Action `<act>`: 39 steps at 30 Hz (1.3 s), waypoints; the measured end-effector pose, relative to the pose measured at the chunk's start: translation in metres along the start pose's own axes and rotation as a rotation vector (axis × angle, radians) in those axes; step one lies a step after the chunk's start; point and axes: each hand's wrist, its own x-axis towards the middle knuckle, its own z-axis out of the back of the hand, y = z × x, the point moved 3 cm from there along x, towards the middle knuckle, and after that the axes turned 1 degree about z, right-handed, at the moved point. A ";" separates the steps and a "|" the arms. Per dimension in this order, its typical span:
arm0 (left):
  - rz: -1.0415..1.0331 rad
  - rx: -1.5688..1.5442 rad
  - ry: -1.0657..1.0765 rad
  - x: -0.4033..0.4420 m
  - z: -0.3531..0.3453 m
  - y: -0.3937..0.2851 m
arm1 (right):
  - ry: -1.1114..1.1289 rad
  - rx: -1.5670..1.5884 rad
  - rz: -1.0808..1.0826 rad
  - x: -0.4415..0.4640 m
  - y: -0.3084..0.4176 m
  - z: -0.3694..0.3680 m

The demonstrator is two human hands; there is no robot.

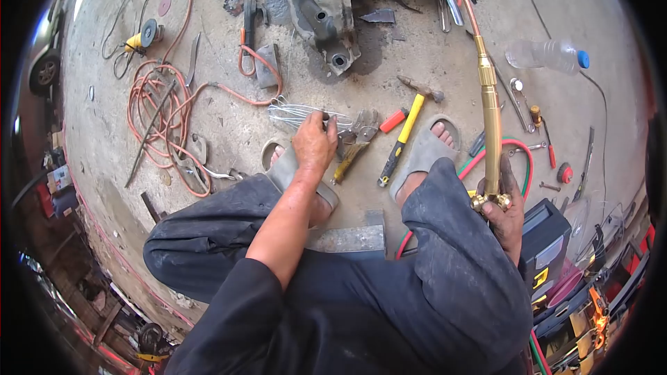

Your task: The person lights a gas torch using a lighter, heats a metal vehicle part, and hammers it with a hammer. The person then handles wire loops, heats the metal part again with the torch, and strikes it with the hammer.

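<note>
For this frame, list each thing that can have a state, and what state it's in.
Left hand: bent over the wire; grip unclear
Right hand: closed around the torch
Torch: held; whether lit, unclear
Wire: loosely bundled
Clear bottle: on its side, blue cap on
Hammer: lying on the ground
Orange cable: partly coiled
Dark metal part: resting on the ground
</note>
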 end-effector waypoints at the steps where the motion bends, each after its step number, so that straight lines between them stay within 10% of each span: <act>1: 0.048 0.005 -0.006 0.004 0.005 0.006 | -0.001 -0.010 -0.008 -0.001 0.000 0.001; 12: -0.213 -0.028 0.569 -0.073 -0.072 -0.101 | 0.038 -0.046 -0.044 -0.005 -0.002 0.008; 25: 0.055 -0.106 0.501 -0.046 -0.058 -0.102 | 0.123 -0.207 -0.081 -0.002 0.008 0.009; 31: 0.297 -0.731 0.599 0.001 0.008 -0.109 | -0.044 -0.053 -0.089 -0.003 -0.022 0.028; 39: 0.051 -0.475 0.191 0.128 0.025 -0.142 | -0.327 -0.498 0.068 0.034 -0.040 0.037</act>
